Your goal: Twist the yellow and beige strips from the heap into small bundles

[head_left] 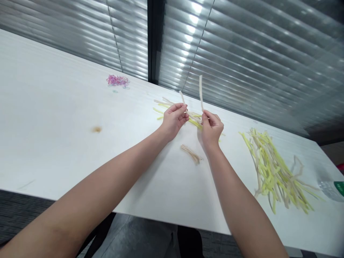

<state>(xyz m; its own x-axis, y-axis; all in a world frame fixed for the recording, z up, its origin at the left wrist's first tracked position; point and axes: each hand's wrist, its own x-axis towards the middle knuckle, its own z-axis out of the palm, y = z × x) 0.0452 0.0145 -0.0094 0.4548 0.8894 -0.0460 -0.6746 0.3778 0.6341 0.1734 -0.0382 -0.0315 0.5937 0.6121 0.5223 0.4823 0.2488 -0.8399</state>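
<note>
My left hand (174, 120) pinches a short beige strip (182, 96) between thumb and fingers, with its upper end sticking up. Beside it, my right hand (212, 127) grips a longer beige strip (200, 91) near its lower end, and this strip stands nearly upright. Behind and below both hands, loose yellow and beige strips (159, 111) lie on the white table (161, 186), partly hidden by the hands. Closer to me, a small bunch of short beige strips (191, 154) rests between my forearms.
On the right lies a large tangled pile of yellow and beige strips (276, 168), with a clear plastic bottle (329, 188) beyond it. Far back left is a heap of pink and purple small bands (117, 80). Window blinds (242, 57) line the table's back edge.
</note>
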